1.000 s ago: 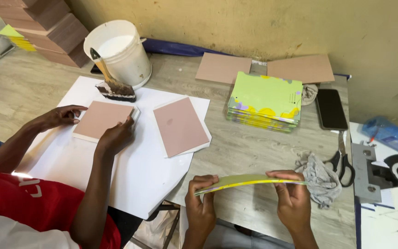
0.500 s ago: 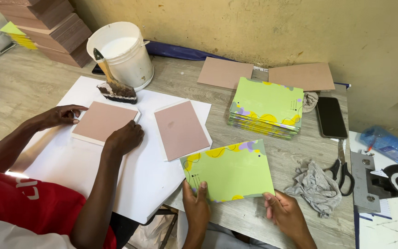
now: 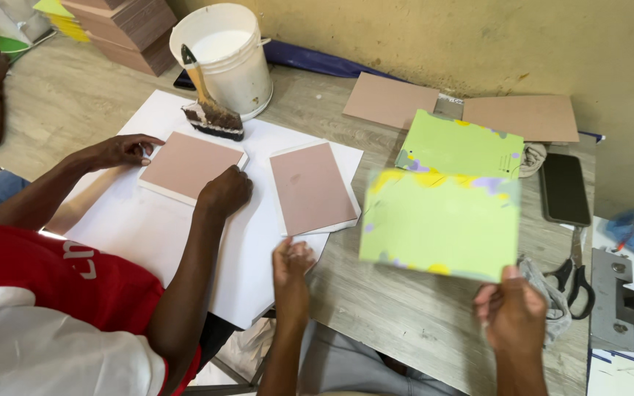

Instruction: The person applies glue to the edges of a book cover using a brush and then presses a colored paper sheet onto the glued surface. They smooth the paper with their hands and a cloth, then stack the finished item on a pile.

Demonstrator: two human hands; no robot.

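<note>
My right hand pinches the lower right edge of a light green sheet with yellow and purple blotches, lifted above the wooden table. My left hand holds nothing. It hovers with loose fingers over the edge of a large white paper, just below a pink board. A stack of matching green sheets lies behind the lifted one.
A person in a red shirt at the left presses both hands on another pink board. A white bucket and a glue brush stand behind it. Brown boards, a phone, scissors and a grey cloth lie to the right.
The green sheet was bent between both my hands, then lay flat on the table. Now my right hand alone lifts it to the right; my left hand has let go and moved left.
</note>
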